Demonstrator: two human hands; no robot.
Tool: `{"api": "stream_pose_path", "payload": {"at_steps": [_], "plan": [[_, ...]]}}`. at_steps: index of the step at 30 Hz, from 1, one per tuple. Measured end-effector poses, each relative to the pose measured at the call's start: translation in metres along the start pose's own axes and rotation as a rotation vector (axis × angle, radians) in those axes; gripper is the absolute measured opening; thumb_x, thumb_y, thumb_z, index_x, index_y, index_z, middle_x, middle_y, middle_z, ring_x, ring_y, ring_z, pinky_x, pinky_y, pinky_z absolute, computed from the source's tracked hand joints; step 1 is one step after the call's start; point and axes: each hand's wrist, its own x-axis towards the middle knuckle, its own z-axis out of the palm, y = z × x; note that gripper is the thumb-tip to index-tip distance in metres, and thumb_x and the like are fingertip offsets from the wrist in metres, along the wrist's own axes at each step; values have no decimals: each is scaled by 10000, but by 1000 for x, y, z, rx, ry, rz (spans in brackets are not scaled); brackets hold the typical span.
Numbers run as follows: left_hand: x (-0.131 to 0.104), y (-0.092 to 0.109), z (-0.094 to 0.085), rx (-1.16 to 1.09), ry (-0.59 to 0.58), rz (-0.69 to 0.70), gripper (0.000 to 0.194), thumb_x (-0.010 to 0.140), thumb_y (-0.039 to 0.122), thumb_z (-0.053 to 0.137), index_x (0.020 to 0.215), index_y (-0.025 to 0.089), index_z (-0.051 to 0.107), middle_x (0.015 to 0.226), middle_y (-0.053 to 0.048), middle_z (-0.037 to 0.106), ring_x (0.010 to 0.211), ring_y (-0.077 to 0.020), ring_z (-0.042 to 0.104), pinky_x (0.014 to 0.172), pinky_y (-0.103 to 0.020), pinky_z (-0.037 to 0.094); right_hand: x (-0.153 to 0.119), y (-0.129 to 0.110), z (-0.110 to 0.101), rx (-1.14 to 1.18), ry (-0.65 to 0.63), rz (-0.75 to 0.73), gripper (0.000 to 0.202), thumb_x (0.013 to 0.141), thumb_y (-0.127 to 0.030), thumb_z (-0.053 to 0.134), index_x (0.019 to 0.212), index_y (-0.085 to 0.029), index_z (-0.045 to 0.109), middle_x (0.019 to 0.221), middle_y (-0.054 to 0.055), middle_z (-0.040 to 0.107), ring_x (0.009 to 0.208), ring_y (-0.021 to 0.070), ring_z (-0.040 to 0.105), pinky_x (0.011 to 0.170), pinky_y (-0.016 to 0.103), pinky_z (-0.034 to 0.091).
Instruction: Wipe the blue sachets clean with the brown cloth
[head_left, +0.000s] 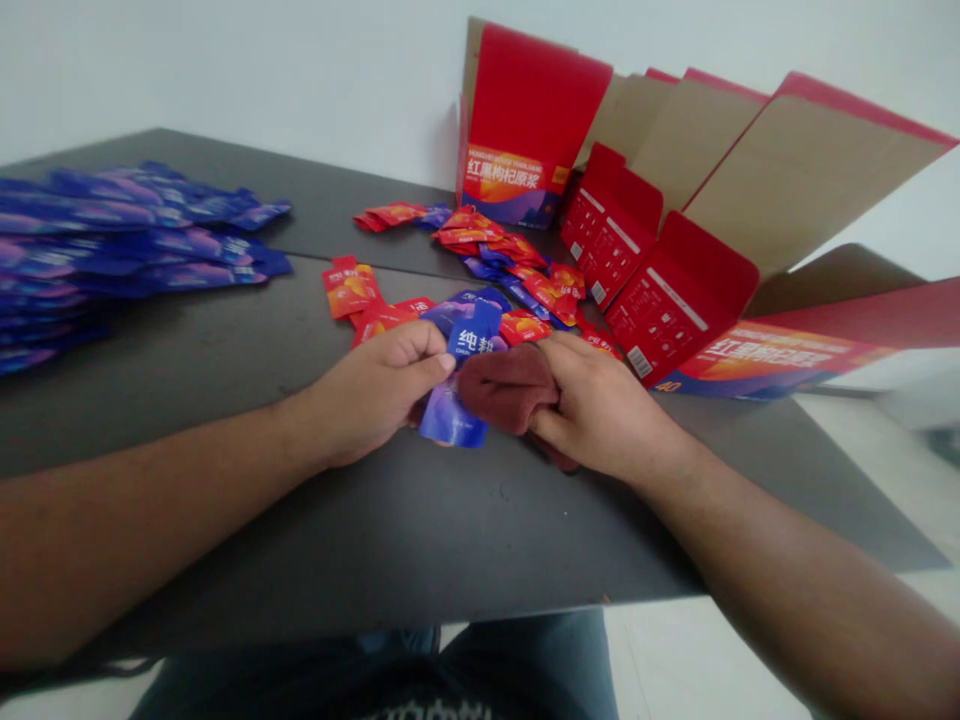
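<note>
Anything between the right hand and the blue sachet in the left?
Yes: the brown cloth, bunched in the right hand, covers part of the blue sachet on the side facing that hand. Nothing visible separates the left hand from the sachet; it grips the opposite edge directly.

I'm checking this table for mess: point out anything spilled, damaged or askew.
Nothing looks spilled or damaged. The red and blue sachets beside the open boxes lie jumbled, unlike the more evenly layered blue pile at left.

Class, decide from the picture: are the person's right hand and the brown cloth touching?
Touching. The head view shows the brown cloth bunched in the right hand, gripped with no gap.
</note>
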Motion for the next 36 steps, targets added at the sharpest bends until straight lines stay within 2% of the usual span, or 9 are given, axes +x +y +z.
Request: {"api": "stream_pose_path", "payload": {"at_steps": [2, 7, 11, 13, 17, 19, 25, 31, 36], "plan": [[1, -1, -1, 5, -8, 12, 225, 929, 287, 728, 830, 219, 537, 663, 30, 537, 518, -112, 515, 510, -231, 455, 0, 0, 1, 14, 2, -4, 142, 881, -201, 674, 999, -211, 597, 995, 79, 668, 912, 254, 638, 812, 384, 516], [0, -2, -2, 47, -14, 21, 255, 909, 330, 770, 838, 218, 552, 672, 27, 545, 525, -111, 494, 487, -226, 421, -2, -8, 2, 55, -146, -129, 119, 926, -207, 663, 1034, -223, 616, 1034, 71, 691, 981, 258, 660, 831, 374, 522], [1, -4, -2, 12, -15, 14, 230, 932, 299, 737, 849, 225, 535, 673, 34, 534, 531, -113, 509, 519, -233, 447, -1, -5, 1, -10, 11, 20, 147, 897, -219, 684, 1023, -217, 608, 1018, 81, 685, 936, 258, 648, 829, 386, 527], [1, -5, -4, 19, -22, 21, 229, 943, 294, 727, 846, 225, 531, 672, 34, 534, 531, -112, 513, 521, -233, 441, -1, -3, 1, -9, 36, 40, 147, 891, -221, 689, 1007, -219, 600, 1011, 81, 684, 926, 256, 644, 818, 384, 526], [1, -8, -7, 53, -34, 45, 230, 962, 333, 737, 857, 218, 569, 704, 18, 565, 546, -111, 509, 520, -239, 431, -2, -8, 1, 56, -128, -103, 122, 920, -202, 683, 1021, -222, 616, 1032, 71, 699, 961, 247, 654, 822, 371, 525], [1, -8, -8, 40, -40, 51, 239, 959, 344, 754, 862, 216, 578, 717, 12, 580, 561, -114, 521, 532, -243, 444, -2, -10, 0, 61, -162, -137, 125, 931, -203, 681, 1043, -222, 628, 1044, 70, 705, 974, 247, 657, 828, 372, 525], [2, -8, -6, 12, -40, 32, 236, 950, 316, 752, 855, 226, 556, 685, 24, 557, 540, -119, 524, 526, -247, 445, -1, -3, 2, 1, 31, 47, 154, 891, -226, 691, 1011, -226, 594, 1014, 83, 683, 920, 257, 645, 805, 386, 528], [2, -12, -11, 93, -53, 81, 230, 974, 361, 744, 874, 217, 596, 732, 7, 585, 571, -118, 530, 540, -253, 447, -2, -9, 2, 62, -144, -123, 122, 924, -210, 665, 1037, -215, 620, 1043, 81, 695, 970, 257, 661, 831, 378, 523], [1, -6, -4, 42, -38, 42, 222, 954, 307, 734, 849, 226, 556, 681, 25, 548, 535, -114, 512, 523, -241, 433, -1, -2, 2, -4, 23, 41, 147, 890, -223, 698, 1002, -226, 602, 994, 75, 683, 912, 256, 637, 820, 387, 522]]}}
